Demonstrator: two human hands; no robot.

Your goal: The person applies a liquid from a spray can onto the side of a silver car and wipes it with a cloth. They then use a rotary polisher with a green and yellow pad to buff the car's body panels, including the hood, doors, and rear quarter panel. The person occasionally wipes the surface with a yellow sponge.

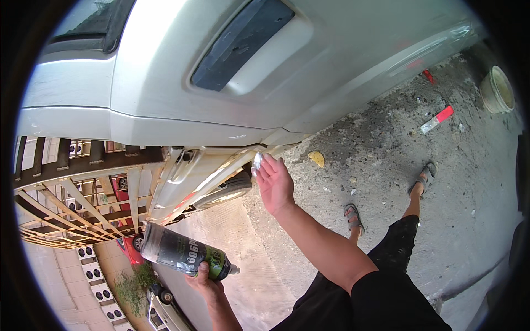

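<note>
right hand [274,185]: raised, palm turned toward the camera, fingers together and fairly straight; fingertips press a small whitish-grey wad [257,161] against the lower edge of the car body [182,71]. whether the wad is cloth, paper or putty cannot be told.
left hand [205,285]: lower in view, closed around the underside of a spray can [185,255], thumb over its side.
spray can: lying nearly level, nozzle end toward the right, base toward the left; dark body with a green printed band, pale sheen at the base end. well apart from the wad.
car body: silver-beige panel filling the upper frame, with a recess holding a dark rectangular part [240,41]; the lower sill runs diagonally down to the left.
wheel [226,190]: dark tyre showing under the sill, just left of the right hand.
ground [469,209]: rough grey concrete, stained dark near the car.
feet: sandals [353,217] on both, right of the raised forearm.
litter: red-and-white tube [436,119], yellow scrap [316,158], pale bucket [497,89] at the far right.
gate [72,193]: brown barred metalwork, far left.
</note>
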